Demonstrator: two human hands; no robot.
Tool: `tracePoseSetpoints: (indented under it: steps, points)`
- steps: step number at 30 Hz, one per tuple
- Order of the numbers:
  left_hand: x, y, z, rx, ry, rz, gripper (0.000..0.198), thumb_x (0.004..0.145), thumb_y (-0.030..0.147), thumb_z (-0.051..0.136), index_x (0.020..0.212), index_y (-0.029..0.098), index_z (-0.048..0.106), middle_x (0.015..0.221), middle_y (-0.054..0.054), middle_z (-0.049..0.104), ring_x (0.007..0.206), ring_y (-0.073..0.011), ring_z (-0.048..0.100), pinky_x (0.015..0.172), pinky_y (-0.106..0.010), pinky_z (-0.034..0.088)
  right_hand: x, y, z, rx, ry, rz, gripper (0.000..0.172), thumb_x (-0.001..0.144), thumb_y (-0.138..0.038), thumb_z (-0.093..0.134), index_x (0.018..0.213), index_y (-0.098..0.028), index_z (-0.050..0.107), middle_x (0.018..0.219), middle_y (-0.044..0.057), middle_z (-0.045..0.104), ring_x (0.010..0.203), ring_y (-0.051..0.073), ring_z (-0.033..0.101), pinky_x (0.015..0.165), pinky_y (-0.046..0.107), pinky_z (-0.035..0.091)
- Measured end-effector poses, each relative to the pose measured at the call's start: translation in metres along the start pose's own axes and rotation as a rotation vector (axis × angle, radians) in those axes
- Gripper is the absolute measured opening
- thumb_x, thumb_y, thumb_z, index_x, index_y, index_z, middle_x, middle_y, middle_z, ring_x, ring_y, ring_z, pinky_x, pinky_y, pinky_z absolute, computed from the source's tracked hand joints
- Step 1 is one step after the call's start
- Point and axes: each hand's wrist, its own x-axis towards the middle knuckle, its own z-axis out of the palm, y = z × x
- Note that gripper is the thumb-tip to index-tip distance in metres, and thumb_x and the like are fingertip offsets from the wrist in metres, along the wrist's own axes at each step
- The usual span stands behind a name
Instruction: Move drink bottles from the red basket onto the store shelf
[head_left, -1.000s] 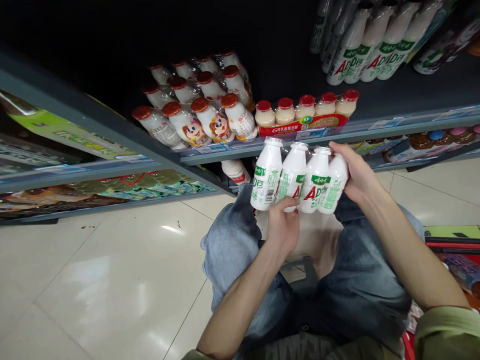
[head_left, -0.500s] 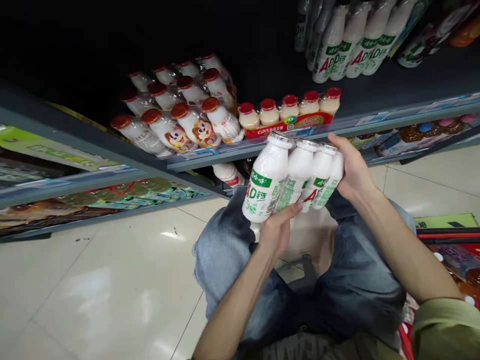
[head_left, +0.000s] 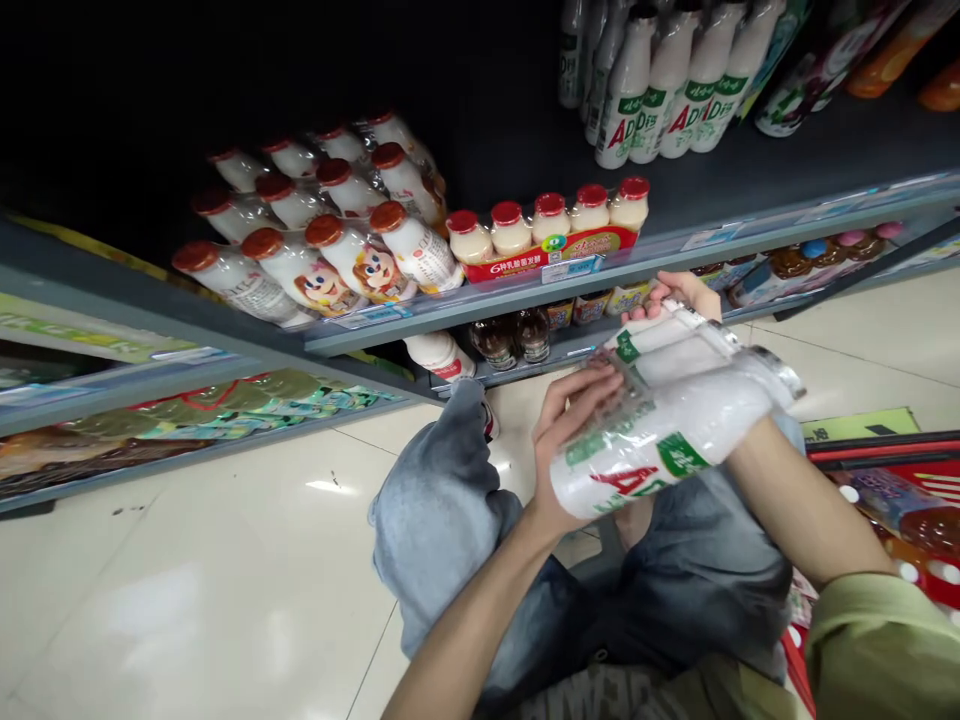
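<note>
A shrink-wrapped pack of white milk drink bottles [head_left: 675, 425] with green labels and silvery tops is held above my knees. It lies tilted on its side, the tops pointing right and slightly up. My left hand [head_left: 570, 425] grips the pack at the bottle bases, fingers pressed over the plastic wrap. At the far end, my right hand [head_left: 694, 293] holds the farthest bottle; its fingertips show beyond it, while the nearer bottles hide its wrist.
On the shelf [head_left: 420, 325] ahead stand red-capped bottles [head_left: 322, 270], a red pack of small yogurt drinks [head_left: 551, 235] and tall white bottles [head_left: 667, 100]. Dark bottles [head_left: 502, 340] sit on the lower shelf. A red basket [head_left: 892, 450] holding goods is at my right, on the tiled floor.
The pack has turned from nearly upright to lying on its side, tops now toward the right. My left hand has shifted to the bottle bases. The view has moved slightly right.
</note>
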Motion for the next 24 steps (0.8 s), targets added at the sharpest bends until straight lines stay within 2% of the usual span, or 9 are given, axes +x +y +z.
tracePoseSetpoints:
  steps: [3, 8, 11, 14, 16, 18, 20, 22, 24]
  points:
    - [0.0, 0.003, 0.007, -0.016, -0.033, -0.058, 0.034, 0.085, 0.023, 0.076, 0.115, 0.038, 0.078, 0.126, -0.004, 0.074, 0.135, -0.0293, 0.058, 0.124, -0.051, 0.034, -0.002, -0.001, 0.002, 0.184, 0.007, -0.001, 0.034, 0.062, -0.042, 0.076, 0.059, -0.026, 0.046, 0.05, -0.005, 0.043, 0.057, 0.016, 0.053, 0.078, 0.038, 0.055]
    - [-0.01, 0.002, 0.008, -0.229, -0.066, -0.355, 0.036, 0.059, 0.005, 0.09, 0.082, 0.031, 0.082, 0.11, -0.006, 0.08, 0.136, -0.0346, 0.058, 0.127, -0.053, 0.027, -0.013, -0.005, 0.014, 0.261, -0.083, 0.009, 0.04, 0.061, -0.042, 0.08, 0.057, -0.027, 0.044, 0.048, -0.007, 0.031, 0.052, 0.014, 0.042, 0.075, 0.037, 0.054]
    - [-0.014, -0.001, 0.006, -0.324, -0.197, -0.557, 0.037, 0.06, 0.0, 0.088, 0.079, 0.03, 0.08, 0.109, -0.006, 0.08, 0.142, -0.0331, 0.053, 0.128, -0.051, 0.024, -0.023, -0.011, 0.022, 0.263, -0.115, -0.017, 0.045, 0.066, -0.046, 0.078, 0.055, -0.027, 0.039, 0.046, -0.008, 0.026, 0.051, 0.014, 0.037, 0.072, 0.036, 0.053]
    - [-0.011, 0.0, 0.009, -0.4, -0.4, -0.728, 0.037, 0.066, -0.001, 0.084, 0.084, 0.031, 0.08, 0.112, -0.006, 0.08, 0.143, -0.0311, 0.052, 0.129, -0.05, 0.02, -0.036, -0.017, 0.026, 0.245, -0.169, -0.039, 0.048, 0.07, -0.046, 0.075, 0.054, -0.026, 0.035, 0.043, -0.009, 0.021, 0.048, 0.013, 0.03, 0.07, 0.035, 0.052]
    - [-0.007, 0.003, 0.015, -0.403, -0.577, -0.734, 0.04, 0.068, 0.001, 0.082, 0.092, 0.033, 0.08, 0.118, -0.005, 0.078, 0.142, -0.0307, 0.053, 0.13, -0.053, 0.016, -0.044, -0.018, 0.027, 0.229, -0.227, -0.045, 0.048, 0.075, -0.046, 0.073, 0.054, -0.025, 0.035, 0.041, -0.009, 0.019, 0.045, 0.012, 0.027, 0.07, 0.034, 0.051]
    - [-0.006, 0.005, 0.022, -0.388, -0.667, -0.683, 0.042, 0.068, 0.002, 0.082, 0.096, 0.034, 0.079, 0.12, -0.005, 0.078, 0.138, -0.0319, 0.057, 0.128, -0.057, 0.016, -0.049, -0.016, 0.025, 0.2, -0.297, -0.03, 0.048, 0.078, -0.047, 0.071, 0.052, -0.025, 0.036, 0.038, -0.009, 0.019, 0.043, 0.011, 0.027, 0.07, 0.033, 0.05]
    - [-0.006, 0.005, 0.028, -0.357, -0.647, -0.606, 0.042, 0.067, 0.004, 0.083, 0.095, 0.035, 0.08, 0.115, -0.005, 0.079, 0.129, -0.0329, 0.065, 0.125, -0.058, 0.026, -0.05, -0.012, 0.024, 0.172, -0.375, 0.003, 0.048, 0.078, -0.047, 0.071, 0.051, -0.025, 0.039, 0.036, -0.009, 0.02, 0.041, 0.011, 0.029, 0.069, 0.034, 0.05]
    - [-0.008, 0.004, 0.03, -0.298, -0.581, -0.487, 0.039, 0.067, 0.007, 0.084, 0.092, 0.036, 0.08, 0.105, -0.005, 0.081, 0.116, -0.0321, 0.072, 0.117, -0.057, 0.04, -0.048, -0.009, 0.022, 0.157, -0.448, 0.035, 0.046, 0.078, -0.046, 0.072, 0.05, -0.026, 0.041, 0.035, -0.009, 0.022, 0.041, 0.012, 0.032, 0.069, 0.035, 0.05]
    - [-0.01, 0.002, 0.03, -0.231, -0.559, -0.365, 0.037, 0.069, 0.009, 0.084, 0.094, 0.037, 0.08, 0.102, -0.004, 0.082, 0.109, -0.0307, 0.075, 0.11, -0.054, 0.049, -0.045, -0.008, 0.02, 0.164, -0.494, 0.046, 0.045, 0.079, -0.046, 0.071, 0.05, -0.026, 0.043, 0.035, -0.009, 0.024, 0.041, 0.012, 0.034, 0.07, 0.035, 0.05]
